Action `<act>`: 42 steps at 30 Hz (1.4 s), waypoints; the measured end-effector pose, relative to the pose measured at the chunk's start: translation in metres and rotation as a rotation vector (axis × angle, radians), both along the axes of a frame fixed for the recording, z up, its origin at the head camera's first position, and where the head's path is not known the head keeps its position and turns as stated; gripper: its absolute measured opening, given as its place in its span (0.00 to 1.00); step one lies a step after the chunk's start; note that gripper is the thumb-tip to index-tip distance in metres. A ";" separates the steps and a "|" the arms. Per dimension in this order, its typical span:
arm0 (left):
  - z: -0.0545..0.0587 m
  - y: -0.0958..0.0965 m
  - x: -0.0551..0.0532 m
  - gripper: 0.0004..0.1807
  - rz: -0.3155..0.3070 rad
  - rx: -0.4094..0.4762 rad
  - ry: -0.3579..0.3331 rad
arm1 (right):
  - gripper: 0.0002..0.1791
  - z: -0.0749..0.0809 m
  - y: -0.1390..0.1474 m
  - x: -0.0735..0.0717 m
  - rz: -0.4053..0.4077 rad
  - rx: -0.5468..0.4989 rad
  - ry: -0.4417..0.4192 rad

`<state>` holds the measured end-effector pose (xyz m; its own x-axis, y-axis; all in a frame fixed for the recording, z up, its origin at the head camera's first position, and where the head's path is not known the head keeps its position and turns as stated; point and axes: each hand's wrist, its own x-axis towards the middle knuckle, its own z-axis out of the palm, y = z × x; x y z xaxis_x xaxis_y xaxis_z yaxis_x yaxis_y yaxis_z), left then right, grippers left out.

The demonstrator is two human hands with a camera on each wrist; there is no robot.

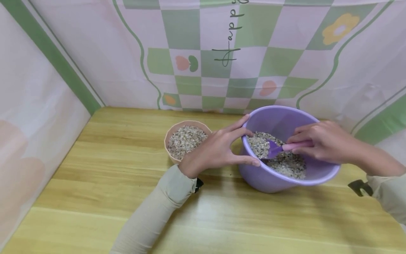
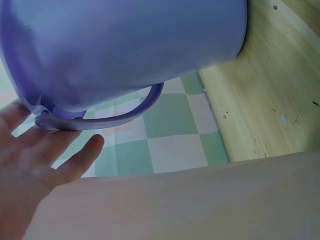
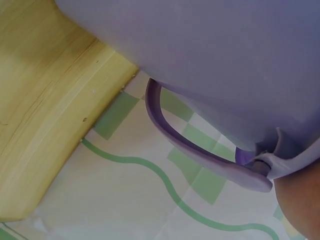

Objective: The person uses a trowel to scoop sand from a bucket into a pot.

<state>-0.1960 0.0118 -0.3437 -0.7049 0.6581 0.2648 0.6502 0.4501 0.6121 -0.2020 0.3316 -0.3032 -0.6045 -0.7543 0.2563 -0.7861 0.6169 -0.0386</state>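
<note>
A purple bucket (image 1: 288,180) stands right of centre on the table, with a heap of small pale and grey gravel-like grains (image 1: 290,165) inside. My left hand (image 1: 219,148) holds its left rim, the thumb and fingertips spread along the edge. In the left wrist view the fingers (image 2: 55,145) lie by the bucket's handle (image 2: 115,121). Over the grains, my right hand (image 1: 326,139) grips the pink handle of a small toy shovel (image 1: 275,150). Its purple blade sits among the grains, partly covered. The right wrist view shows little of that hand.
Left of the bucket is a peach bowl (image 1: 168,150) full of similar grains (image 1: 186,139), partly behind my left wrist. Both stand on a wooden table (image 1: 104,169). A checked cloth (image 1: 215,84) hangs at the back. Crumbs lie on the tabletop near the bucket.
</note>
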 end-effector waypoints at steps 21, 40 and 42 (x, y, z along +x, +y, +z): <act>0.000 0.001 0.000 0.39 0.009 -0.012 -0.003 | 0.20 0.002 0.003 0.002 -0.006 -0.052 -0.011; 0.000 0.001 -0.001 0.39 0.009 -0.009 0.010 | 0.21 0.004 0.009 0.004 0.029 -0.139 -0.037; 0.000 0.001 0.000 0.39 0.009 -0.009 0.011 | 0.21 0.004 0.009 0.004 0.028 -0.137 -0.024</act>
<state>-0.1965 0.0130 -0.3441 -0.7081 0.6539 0.2665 0.6526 0.4618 0.6007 -0.1981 0.3406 -0.2987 -0.5911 -0.7298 0.3435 -0.8006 0.5828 -0.1395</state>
